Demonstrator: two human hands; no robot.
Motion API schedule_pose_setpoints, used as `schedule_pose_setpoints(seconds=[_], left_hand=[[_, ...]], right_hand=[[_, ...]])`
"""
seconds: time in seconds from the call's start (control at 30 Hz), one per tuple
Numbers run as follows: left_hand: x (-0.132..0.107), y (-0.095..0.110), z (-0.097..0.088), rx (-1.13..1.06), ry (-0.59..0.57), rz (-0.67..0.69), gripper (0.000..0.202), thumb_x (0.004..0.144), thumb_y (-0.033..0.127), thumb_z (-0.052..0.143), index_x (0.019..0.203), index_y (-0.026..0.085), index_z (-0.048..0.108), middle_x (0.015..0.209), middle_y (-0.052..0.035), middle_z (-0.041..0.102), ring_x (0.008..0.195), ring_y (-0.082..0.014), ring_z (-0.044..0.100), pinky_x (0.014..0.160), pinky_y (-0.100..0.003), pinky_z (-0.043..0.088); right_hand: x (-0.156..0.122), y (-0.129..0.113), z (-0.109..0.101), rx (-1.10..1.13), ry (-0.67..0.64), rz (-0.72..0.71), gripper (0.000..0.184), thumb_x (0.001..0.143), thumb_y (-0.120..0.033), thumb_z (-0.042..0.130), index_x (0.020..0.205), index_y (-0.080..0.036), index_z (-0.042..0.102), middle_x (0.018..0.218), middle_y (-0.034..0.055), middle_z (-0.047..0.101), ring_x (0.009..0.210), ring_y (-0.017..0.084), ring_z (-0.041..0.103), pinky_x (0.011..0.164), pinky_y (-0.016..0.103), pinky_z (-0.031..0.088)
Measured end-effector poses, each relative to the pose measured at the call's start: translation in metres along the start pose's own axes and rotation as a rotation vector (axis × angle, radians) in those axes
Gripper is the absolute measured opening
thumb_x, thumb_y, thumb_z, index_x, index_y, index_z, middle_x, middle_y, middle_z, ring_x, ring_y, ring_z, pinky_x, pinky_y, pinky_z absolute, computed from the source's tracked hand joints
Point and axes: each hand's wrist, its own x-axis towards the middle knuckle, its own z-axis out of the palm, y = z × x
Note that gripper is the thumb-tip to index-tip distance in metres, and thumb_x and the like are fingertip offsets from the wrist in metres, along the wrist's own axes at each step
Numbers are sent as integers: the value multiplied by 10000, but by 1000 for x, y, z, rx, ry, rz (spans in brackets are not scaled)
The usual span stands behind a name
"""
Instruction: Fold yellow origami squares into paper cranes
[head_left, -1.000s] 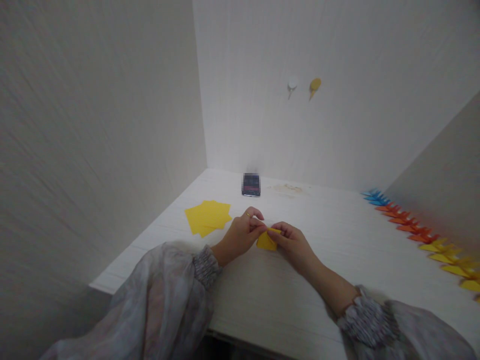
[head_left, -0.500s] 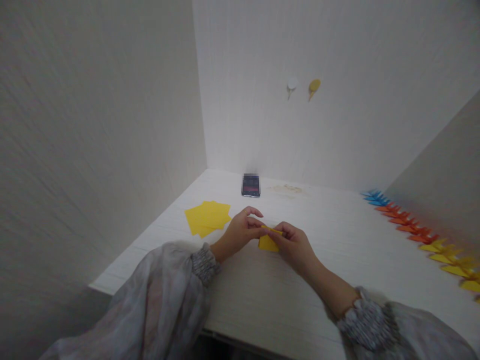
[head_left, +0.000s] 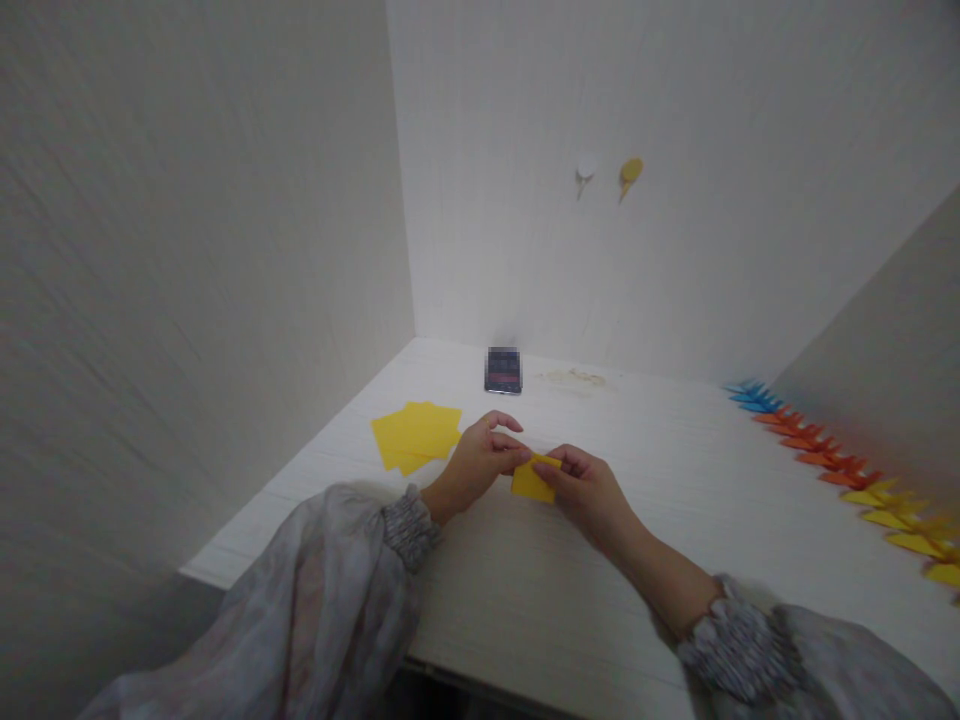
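Observation:
Between my two hands is a small folded piece of yellow paper (head_left: 531,484), held above the white table. My left hand (head_left: 484,456) pinches its upper left corner between thumb and finger, with the index finger raised off it. My right hand (head_left: 589,487) grips the right side, thumb on the face towards me and fingers behind. The fingertips hide part of the paper's top edge. Left of my left hand, several flat yellow sheets (head_left: 416,432) lie overlapping on the table.
A phone (head_left: 503,371) stands near the back wall. Folded paper cranes in blue (head_left: 754,397), red (head_left: 817,447) and yellow (head_left: 904,520) line the table's right side. Two hooks, one white (head_left: 585,173) and one yellow (head_left: 631,171), are on the wall. The table's front edge (head_left: 480,685) is close to me.
My left thumb has drawn back slightly to the left along the paper's top edge, so more of the paper's face shows. The paper has shifted slightly left.

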Motion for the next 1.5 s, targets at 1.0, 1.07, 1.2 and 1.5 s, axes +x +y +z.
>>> schedule_pose_setpoints(seconds=[1.0, 1.07, 1.2, 1.5], left_hand=[[1, 4, 0, 38, 60, -55, 477, 554, 201, 698, 894, 179, 363, 599, 17, 625, 505, -117, 581, 523, -263, 481], [0, 6, 1, 17, 61, -53, 452, 576, 211, 680, 892, 178, 358, 584, 26, 615, 503, -114, 582, 530, -267, 485], [0, 7, 2, -23, 57, -52, 411, 611, 220, 648, 894, 179, 353, 565, 41, 596, 513, -112, 587, 551, -278, 493], [1, 6, 1, 6, 94, -39, 371, 645, 237, 623, 898, 173, 359, 556, 48, 576, 503, -101, 574, 525, -253, 487]], right_hand=[[2, 5, -6, -236, 44, -41, 284, 613, -434, 615, 546, -188, 490, 471, -19, 493, 439, 108, 427, 402, 230, 283], [2, 5, -7, -231, 36, -47, 273, 623, -419, 608, 543, -188, 487, 478, -19, 498, 443, 109, 432, 404, 230, 285], [2, 5, -7, -222, 43, -35, 274, 625, -397, 609, 518, -188, 467, 454, -30, 475, 411, 94, 397, 394, 227, 277], [3, 6, -8, -159, -19, -10, 198, 642, -340, 589, 559, -174, 519, 512, 0, 548, 478, 115, 470, 458, 235, 337]])
